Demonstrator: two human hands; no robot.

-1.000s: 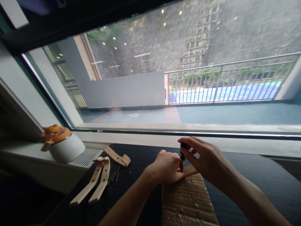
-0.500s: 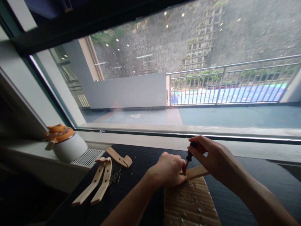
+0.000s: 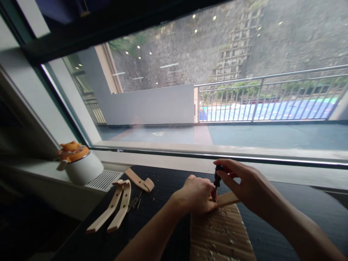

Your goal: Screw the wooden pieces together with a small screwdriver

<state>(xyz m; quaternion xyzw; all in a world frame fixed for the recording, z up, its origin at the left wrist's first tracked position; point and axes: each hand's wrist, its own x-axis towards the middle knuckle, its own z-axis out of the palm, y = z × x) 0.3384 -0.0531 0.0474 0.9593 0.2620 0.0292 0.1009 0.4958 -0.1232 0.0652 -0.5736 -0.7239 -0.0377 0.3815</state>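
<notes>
The left hand (image 3: 197, 194) clamps a stiff, light leather strip (image 3: 227, 198) (on cardboard (image 3: 220, 233)) — the right hand (image 3: 244, 183) grips the small punch (image 3: 216, 181) near its top.

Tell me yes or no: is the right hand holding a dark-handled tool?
Yes, the right hand grips a dark-handled tool upright over the wooden strip.

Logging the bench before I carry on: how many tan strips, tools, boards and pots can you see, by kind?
Tan strips: 4, a pair, a folded one and one under the left hand.
Dark-handled tool: 1, in the right hand.
Ridged board: 1.
White pot: 1.
Total: 7.
</notes>
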